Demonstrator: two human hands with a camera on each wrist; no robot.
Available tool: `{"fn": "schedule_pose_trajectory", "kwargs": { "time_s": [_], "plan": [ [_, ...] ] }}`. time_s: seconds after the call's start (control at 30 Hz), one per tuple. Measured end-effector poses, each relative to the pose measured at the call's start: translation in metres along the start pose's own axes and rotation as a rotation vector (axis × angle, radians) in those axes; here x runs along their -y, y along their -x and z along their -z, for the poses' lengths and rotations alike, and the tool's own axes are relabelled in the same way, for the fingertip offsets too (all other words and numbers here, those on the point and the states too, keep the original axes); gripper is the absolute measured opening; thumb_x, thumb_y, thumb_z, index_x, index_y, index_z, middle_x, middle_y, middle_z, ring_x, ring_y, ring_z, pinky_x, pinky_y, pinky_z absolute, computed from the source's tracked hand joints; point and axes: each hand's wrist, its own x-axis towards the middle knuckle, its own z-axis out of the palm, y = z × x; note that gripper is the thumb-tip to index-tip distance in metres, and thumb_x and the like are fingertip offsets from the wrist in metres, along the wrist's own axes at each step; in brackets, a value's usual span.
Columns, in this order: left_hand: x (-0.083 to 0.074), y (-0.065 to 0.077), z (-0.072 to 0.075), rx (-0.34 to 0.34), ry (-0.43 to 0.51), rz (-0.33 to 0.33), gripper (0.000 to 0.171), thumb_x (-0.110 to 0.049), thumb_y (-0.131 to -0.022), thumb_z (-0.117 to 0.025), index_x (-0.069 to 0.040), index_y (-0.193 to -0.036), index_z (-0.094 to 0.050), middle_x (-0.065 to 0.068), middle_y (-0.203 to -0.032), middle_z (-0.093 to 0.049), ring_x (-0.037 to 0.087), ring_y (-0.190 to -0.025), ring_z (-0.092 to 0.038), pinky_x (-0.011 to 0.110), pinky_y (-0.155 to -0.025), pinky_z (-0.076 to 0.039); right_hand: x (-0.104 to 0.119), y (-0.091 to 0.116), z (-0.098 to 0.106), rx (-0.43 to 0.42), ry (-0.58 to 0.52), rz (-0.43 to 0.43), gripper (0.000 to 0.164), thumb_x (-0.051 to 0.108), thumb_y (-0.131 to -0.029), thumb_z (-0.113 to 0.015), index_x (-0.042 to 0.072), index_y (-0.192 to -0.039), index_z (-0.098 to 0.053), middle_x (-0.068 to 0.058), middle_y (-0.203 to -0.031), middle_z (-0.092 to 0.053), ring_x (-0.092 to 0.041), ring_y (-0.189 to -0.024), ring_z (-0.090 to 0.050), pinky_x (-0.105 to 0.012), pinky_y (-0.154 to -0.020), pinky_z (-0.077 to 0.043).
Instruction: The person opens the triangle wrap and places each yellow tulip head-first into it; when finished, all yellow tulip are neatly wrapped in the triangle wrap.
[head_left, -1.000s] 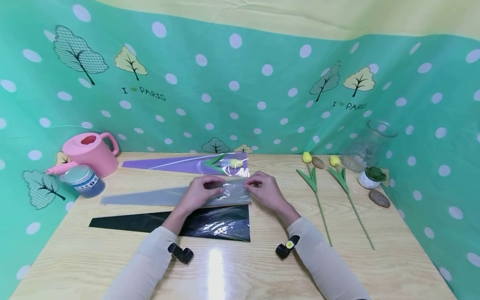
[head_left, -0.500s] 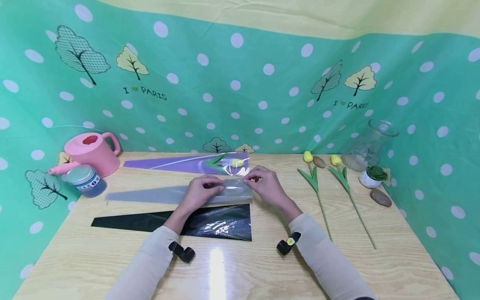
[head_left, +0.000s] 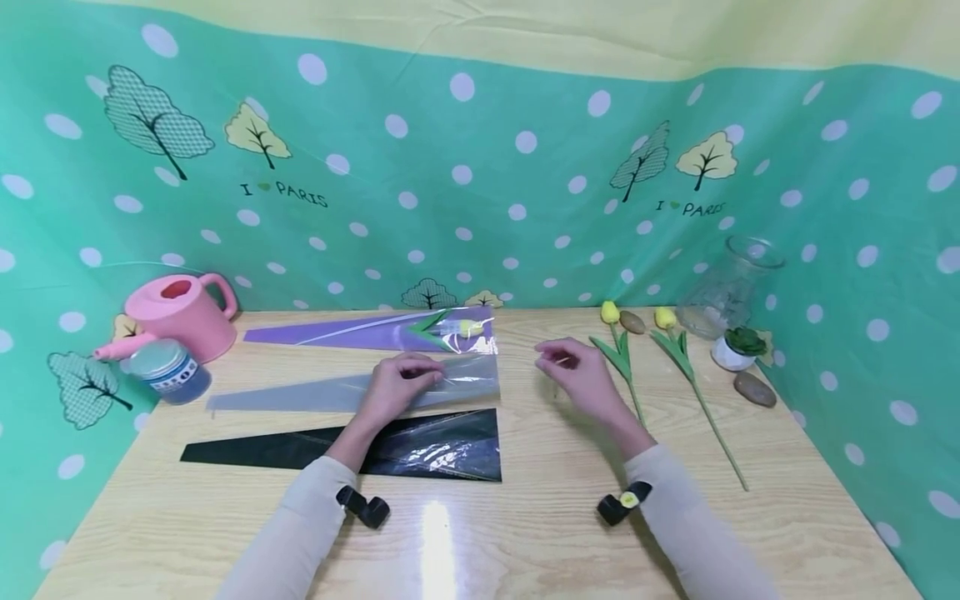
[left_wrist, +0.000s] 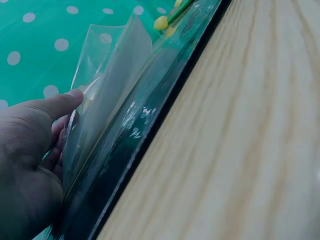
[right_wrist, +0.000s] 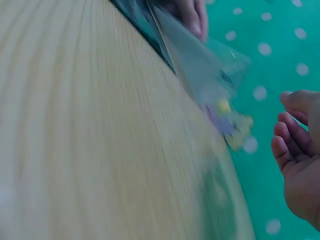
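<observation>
My left hand point(head_left: 397, 387) pinches a grey, clear-fronted flower sleeve point(head_left: 300, 393) near its wide end. In the left wrist view, the thumb lies on the sleeve point(left_wrist: 117, 65), whose mouth gapes between its two sheets. My right hand point(head_left: 585, 375) is in the air right of the sleeve's mouth. Its fingers are loosely curled and hold nothing, as the right hand point(right_wrist: 300, 150) shows in the right wrist view. Behind the grey sleeve lies a purple sleeve point(head_left: 337, 330) with a yellow tulip point(head_left: 471, 328) inside. A black sleeve point(head_left: 255, 443) lies in front, partly under the left forearm.
Two yellow artificial tulips, one left point(head_left: 619, 358) and one right point(head_left: 682, 358), lie at the right. Beyond are a glass vase point(head_left: 727, 287), a potted succulent point(head_left: 738, 348) and stones point(head_left: 754, 389). A pink watering can point(head_left: 187, 317) and a blue-labelled jar point(head_left: 171, 371) stand left.
My right hand has let go of the grey sleeve's open end and moved right, towards the loose tulips. The left hand keeps its place on the sleeve.
</observation>
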Motion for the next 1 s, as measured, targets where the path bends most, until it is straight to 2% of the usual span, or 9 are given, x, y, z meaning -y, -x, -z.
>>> {"fn": "schedule_pose_trajectory", "kwargs": {
  "time_s": [0.23, 0.53, 0.63, 0.77, 0.9, 1.0],
  "plan": [
    [0.001, -0.002, 0.003, -0.007, -0.005, 0.005, 0.018, -0.022, -0.089, -0.082, -0.017, -0.106, -0.082, 0.003, -0.117, -0.077, 0.021, -0.115, -0.069, 0.029, -0.098, -0.054, -0.037, 0.029, 0.051, -0.108, 0.013, -0.066, 0.030, 0.015, -0.098, -0.073, -0.001, -0.123, -0.070, -0.018, -0.106, -0.072, -0.003, -0.089, -0.065, -0.013, -0.079, -0.053],
    [-0.002, 0.001, 0.001, -0.007, 0.006, 0.007, 0.017, -0.020, -0.090, -0.082, -0.016, -0.107, -0.082, 0.005, -0.118, -0.076, 0.024, -0.114, -0.069, 0.032, -0.096, -0.055, -0.067, 0.066, 0.094, -0.180, 0.105, -0.227, 0.035, 0.022, -0.100, -0.070, 0.002, -0.129, -0.066, -0.013, -0.111, -0.070, 0.004, -0.089, -0.063, -0.015, -0.074, -0.054],
    [-0.003, 0.001, 0.000, -0.015, 0.017, 0.010, 0.017, -0.019, -0.090, -0.082, -0.014, -0.106, -0.082, 0.006, -0.118, -0.077, 0.024, -0.113, -0.069, 0.032, -0.095, -0.054, -0.072, 0.073, 0.099, -0.177, 0.125, -0.262, 0.037, 0.024, -0.100, -0.070, 0.002, -0.130, -0.065, -0.015, -0.113, -0.070, 0.006, -0.088, -0.062, -0.014, -0.074, -0.053],
    [-0.003, 0.001, 0.000, -0.021, 0.035, 0.009, 0.020, -0.020, -0.090, -0.082, -0.011, -0.108, -0.082, 0.009, -0.119, -0.076, 0.026, -0.113, -0.069, 0.031, -0.094, -0.053, -0.074, 0.075, 0.098, -0.171, 0.211, -0.281, 0.043, 0.025, -0.096, -0.075, 0.003, -0.130, -0.064, -0.014, -0.111, -0.074, 0.007, -0.085, -0.062, -0.011, -0.075, -0.051],
    [-0.003, 0.001, 0.000, -0.018, 0.048, 0.014, 0.021, -0.021, -0.090, -0.082, -0.011, -0.108, -0.081, 0.010, -0.120, -0.076, 0.027, -0.114, -0.068, 0.030, -0.093, -0.053, -0.074, 0.073, 0.091, -0.196, 0.328, -0.229, 0.043, 0.017, -0.090, -0.080, 0.000, -0.127, -0.066, -0.013, -0.101, -0.076, -0.001, -0.081, -0.065, -0.013, -0.070, -0.050],
    [-0.003, 0.001, 0.000, -0.016, 0.039, 0.019, 0.020, -0.021, -0.090, -0.081, -0.012, -0.108, -0.082, 0.009, -0.120, -0.076, 0.026, -0.114, -0.068, 0.029, -0.092, -0.054, -0.074, 0.072, 0.086, -0.229, 0.393, -0.185, 0.036, 0.010, -0.088, -0.080, -0.002, -0.120, -0.069, -0.013, -0.094, -0.077, -0.008, -0.078, -0.067, -0.013, -0.067, -0.050]
  ]
}}
